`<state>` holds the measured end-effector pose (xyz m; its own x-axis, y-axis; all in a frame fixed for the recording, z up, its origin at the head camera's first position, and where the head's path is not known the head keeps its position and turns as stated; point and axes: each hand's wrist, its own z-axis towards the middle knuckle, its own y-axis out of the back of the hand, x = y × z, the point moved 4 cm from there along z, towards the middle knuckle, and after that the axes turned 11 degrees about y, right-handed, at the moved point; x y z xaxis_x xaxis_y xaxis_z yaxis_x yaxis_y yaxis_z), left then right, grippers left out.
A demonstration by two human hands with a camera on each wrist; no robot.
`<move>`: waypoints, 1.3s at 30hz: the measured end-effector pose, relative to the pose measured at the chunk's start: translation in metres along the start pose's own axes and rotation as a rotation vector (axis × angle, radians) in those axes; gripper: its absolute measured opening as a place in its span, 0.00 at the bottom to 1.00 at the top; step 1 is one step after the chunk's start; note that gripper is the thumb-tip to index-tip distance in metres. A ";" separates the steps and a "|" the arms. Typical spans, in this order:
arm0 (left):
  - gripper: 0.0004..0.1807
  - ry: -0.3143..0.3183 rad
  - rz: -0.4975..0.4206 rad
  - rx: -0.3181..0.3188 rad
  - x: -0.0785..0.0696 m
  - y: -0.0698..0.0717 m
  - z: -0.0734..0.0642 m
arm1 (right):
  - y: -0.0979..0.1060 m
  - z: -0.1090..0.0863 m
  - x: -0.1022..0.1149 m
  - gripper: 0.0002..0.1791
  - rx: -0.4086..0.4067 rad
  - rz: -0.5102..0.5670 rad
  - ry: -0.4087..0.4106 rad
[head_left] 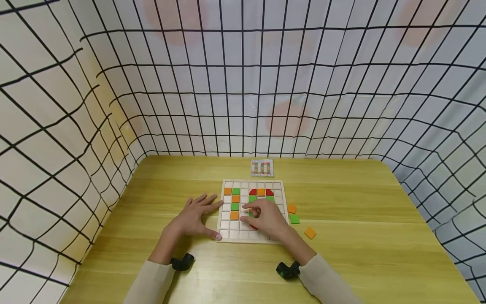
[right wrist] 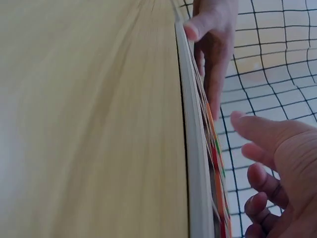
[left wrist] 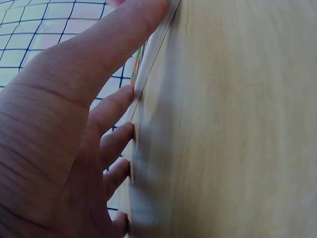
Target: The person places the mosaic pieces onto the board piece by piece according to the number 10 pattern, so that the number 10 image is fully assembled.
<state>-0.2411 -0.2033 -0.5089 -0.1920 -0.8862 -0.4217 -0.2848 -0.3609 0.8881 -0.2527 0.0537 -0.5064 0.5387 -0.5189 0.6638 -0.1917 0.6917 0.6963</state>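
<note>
A square gridded board (head_left: 228, 234) lies on the table with coloured tiles in its cells. On its left part, orange and green square tiles (head_left: 235, 207) form a zigzag column. Farther right, a red rounded tile (head_left: 253, 192) and an orange tile (head_left: 260, 191) sit in the upper rows. My left hand (head_left: 193, 215) rests with spread fingers at the board's left edge, thumb at the near corner. Over the middle hovers my right hand (head_left: 267, 217), thumb and index finger apart; the right wrist view shows this hand (right wrist: 297, 173) holding nothing. It hides some tiles below.
Beside the board's right edge lie a loose orange tile (head_left: 291, 209), a green tile (head_left: 294, 219) and another orange tile (head_left: 310, 232). Behind the board is a small pattern card (head_left: 262, 168). Black netting (head_left: 243, 93) surrounds the wooden table (head_left: 357, 261) at the back and sides.
</note>
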 end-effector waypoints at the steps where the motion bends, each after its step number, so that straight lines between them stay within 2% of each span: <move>1: 0.62 0.002 -0.001 0.000 0.000 0.000 0.000 | 0.004 -0.002 0.000 0.18 -0.008 -0.001 0.010; 5: 0.62 0.005 -0.007 0.000 0.000 -0.001 0.000 | 0.020 -0.011 -0.008 0.17 -0.037 0.030 0.050; 15: 0.64 0.013 0.008 0.011 0.004 -0.006 0.000 | 0.066 -0.047 -0.039 0.17 -0.045 -0.022 -0.030; 21: 0.63 0.015 -0.003 0.010 0.002 -0.004 -0.003 | 0.086 -0.067 -0.058 0.17 -0.052 -0.073 -0.076; 24: 0.63 0.013 0.000 0.009 0.003 -0.003 -0.003 | 0.092 -0.076 -0.065 0.14 -0.048 -0.073 -0.075; 33: 0.63 0.016 0.007 0.014 0.003 -0.003 0.000 | 0.096 -0.093 -0.078 0.09 0.034 -0.077 -0.088; 39: 0.64 0.022 0.012 0.019 0.002 -0.002 0.000 | 0.101 -0.097 -0.083 0.07 0.011 -0.083 -0.099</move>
<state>-0.2410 -0.2045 -0.5111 -0.1754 -0.8966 -0.4067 -0.3000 -0.3448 0.8895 -0.2369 0.2157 -0.5176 0.4694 -0.6218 0.6269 -0.1589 0.6389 0.7527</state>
